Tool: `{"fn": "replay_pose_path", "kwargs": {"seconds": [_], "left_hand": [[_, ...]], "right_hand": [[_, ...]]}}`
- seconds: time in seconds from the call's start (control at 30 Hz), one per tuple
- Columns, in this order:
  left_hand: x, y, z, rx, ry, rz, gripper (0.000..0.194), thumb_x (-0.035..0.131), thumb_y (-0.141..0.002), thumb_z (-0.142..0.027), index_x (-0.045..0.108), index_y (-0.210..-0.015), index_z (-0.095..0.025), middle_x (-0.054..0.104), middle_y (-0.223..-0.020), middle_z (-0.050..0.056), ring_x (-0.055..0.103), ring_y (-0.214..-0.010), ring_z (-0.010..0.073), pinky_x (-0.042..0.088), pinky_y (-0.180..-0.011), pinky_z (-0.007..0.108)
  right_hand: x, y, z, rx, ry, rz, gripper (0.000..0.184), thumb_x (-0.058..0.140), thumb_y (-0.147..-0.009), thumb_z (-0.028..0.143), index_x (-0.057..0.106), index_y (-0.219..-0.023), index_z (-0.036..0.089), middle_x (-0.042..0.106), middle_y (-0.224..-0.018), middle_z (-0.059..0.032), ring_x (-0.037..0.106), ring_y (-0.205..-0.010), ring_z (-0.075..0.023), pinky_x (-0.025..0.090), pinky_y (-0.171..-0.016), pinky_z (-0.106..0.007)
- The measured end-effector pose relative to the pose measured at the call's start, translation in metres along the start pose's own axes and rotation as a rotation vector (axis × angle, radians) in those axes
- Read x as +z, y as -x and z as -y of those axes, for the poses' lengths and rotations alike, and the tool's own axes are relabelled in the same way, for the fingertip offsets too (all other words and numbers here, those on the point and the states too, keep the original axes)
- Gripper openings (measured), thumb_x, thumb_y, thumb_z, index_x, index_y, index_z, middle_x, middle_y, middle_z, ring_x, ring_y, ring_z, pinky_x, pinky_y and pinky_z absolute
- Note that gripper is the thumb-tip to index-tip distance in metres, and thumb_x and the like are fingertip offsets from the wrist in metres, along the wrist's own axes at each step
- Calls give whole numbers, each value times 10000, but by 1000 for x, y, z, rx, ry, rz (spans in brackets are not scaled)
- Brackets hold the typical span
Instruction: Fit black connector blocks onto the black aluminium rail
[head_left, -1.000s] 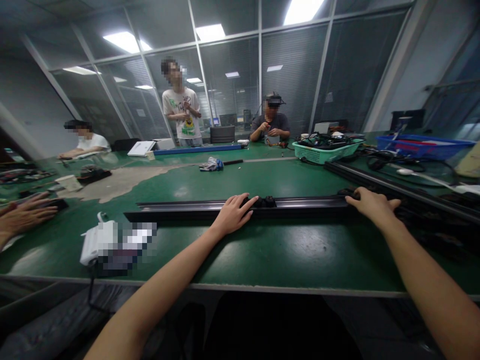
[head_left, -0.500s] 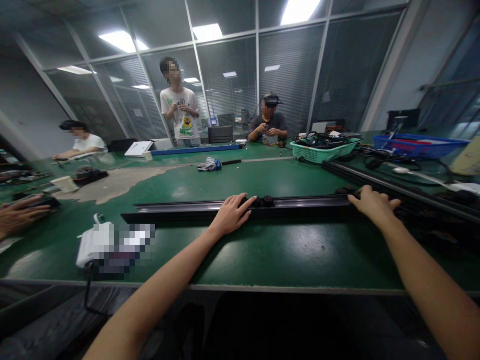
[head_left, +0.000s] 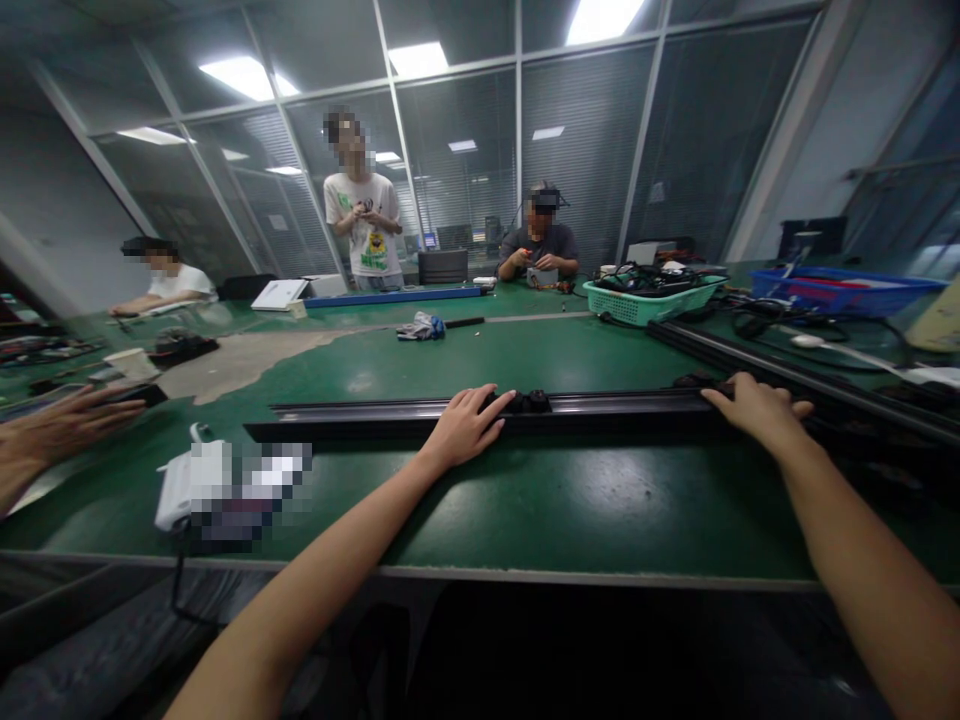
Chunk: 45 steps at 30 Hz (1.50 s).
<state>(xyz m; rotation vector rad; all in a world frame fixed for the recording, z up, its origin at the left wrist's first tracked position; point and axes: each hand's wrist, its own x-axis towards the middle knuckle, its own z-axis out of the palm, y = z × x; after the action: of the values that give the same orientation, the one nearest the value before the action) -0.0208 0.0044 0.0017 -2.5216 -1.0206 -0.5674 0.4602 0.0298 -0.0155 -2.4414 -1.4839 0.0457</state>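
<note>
Black metal rail lying flat on the desk, left hand open with its fingers resting on the rail beside two black knobs, right hand curled over the top, can't tell if it's gripping, second rail just past it

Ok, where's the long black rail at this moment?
In the head view, the black rail lies across the green workbench, under the person's left hand at centre and right hand toward the right.
</note>
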Motion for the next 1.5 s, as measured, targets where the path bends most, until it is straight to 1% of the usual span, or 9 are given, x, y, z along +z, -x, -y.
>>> {"fn": "replay_pose_path", "kwargs": {"seconds": [0.1,0.27,0.53,0.67,0.87,1.03,1.13,1.33,1.5], "left_hand": [[0,0,0,0,-4,2,520,369,-1011,-382,357,-1512,-246,454,-1425,124,460,-1284,267,368,-1105,447],[0,1,0,-2,0,-7,516,376,-1009,-383,364,-1509,-259,461,-1421,119,462,-1285,266,371,-1103,451],[1,1,1,-2,1,-14,520,377,-1008,-381,353,-1515,-268,460,-1425,115,466,-1283,265,370,-1106,457],[1,1,1,3,-5,-6,521,378,-1009,-384,358,-1513,-252,455,-1429,123,459,-1290,266,369,-1108,450],[0,1,0,-2,1,-13,514,383,-1007,-381,366,-1507,-262,464,-1421,121,467,-1281,267,379,-1097,458],[0,0,0,-1,1,-12,513,380,-1007,-377,364,-1507,-261,464,-1422,118,470,-1277,265,377,-1098,457],[0,0,0,2,-7,-10,513,375,-1009,-378,365,-1506,-254,464,-1420,123,473,-1273,265,377,-1097,458],[0,-1,-1,4,-13,-6,514,373,-1008,-378,373,-1503,-243,459,-1419,129,470,-1277,269,377,-1096,454],[0,-1,-1,3,-19,-4,515,362,-1010,-386,362,-1507,-251,458,-1423,125,470,-1277,271,381,-1092,459]], "right_hand": [[0,-4,-2,23,-18,29,659,336,-861,684,513,-1249,181,538,-1311,-271,413,-1234,-474,225,-987,-617],[6,-6,-2,77,33,-24,625,327,-866,675,535,-1236,216,543,-1310,-239,407,-1258,-467,239,-996,-624],[5,-3,-3,107,49,-83,651,262,-919,606,536,-1301,155,491,-1340,-285,375,-1282,-469,252,-992,-600],[-1,-1,-2,137,61,-58,657,285,-917,601,541,-1318,147,455,-1366,-292,372,-1282,-471,269,-986,-562],[-5,4,1,147,54,-70,637,307,-910,581,558,-1304,150,437,-1379,-294,363,-1289,-470,267,-978,-567],[-2,2,-2,152,46,-113,624,315,-913,548,578,-1273,112,450,-1346,-311,367,-1270,-467,271,-969,-569],[1,-2,-9,165,62,-148,624,312,-924,526,582,-1269,82,441,-1352,-323,345,-1283,-466,238,-998,-576],[3,-11,-21,210,58,-155,624,314,-928,538,588,-1279,101,444,-1372,-307,332,-1301,-460,229,-1008,-571],[2,-12,-20,228,46,-164,595,347,-916,548,612,-1250,133,451,-1377,-300,336,-1304,-453,236,-995,-579]]}}
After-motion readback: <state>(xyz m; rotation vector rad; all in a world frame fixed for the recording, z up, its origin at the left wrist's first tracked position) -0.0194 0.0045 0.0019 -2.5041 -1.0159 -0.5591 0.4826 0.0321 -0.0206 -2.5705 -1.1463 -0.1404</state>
